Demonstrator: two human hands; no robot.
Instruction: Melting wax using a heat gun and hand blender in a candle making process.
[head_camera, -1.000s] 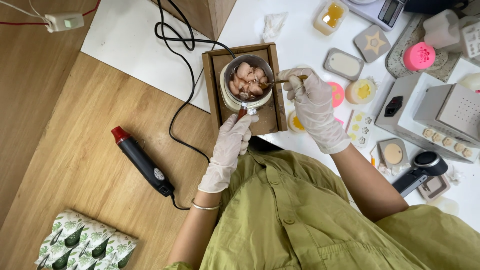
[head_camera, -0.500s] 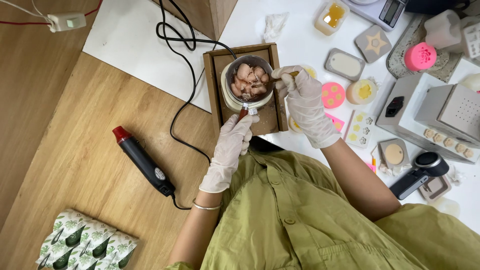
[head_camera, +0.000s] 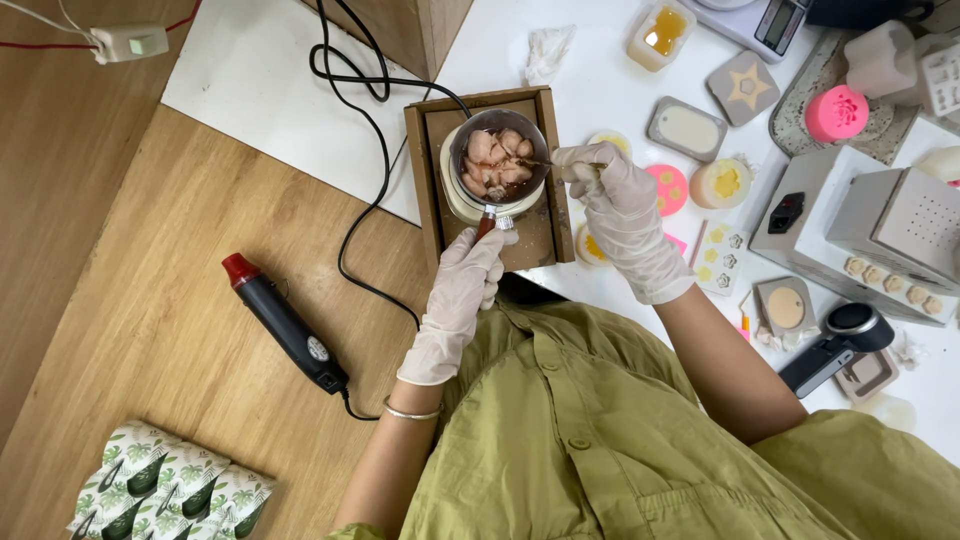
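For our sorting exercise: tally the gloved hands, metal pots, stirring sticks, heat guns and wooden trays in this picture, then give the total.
gloved hands: 2, the left hand and the right hand
metal pot: 1
stirring stick: 1
heat gun: 1
wooden tray: 1
Total: 6

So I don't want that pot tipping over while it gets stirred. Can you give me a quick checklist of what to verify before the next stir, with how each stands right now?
1. Left hand has a grip on the pot handle: ok.
2. Metal pot sits centred on the round heater base: ok.
3. Wooden tray lies flat on the table: ok.
4. Right hand holds the stirring stick with its tip in the pinkish chunks: ok.
5. Black cable clear of both hands: ok.
6. Heater switched on: cannot tell.
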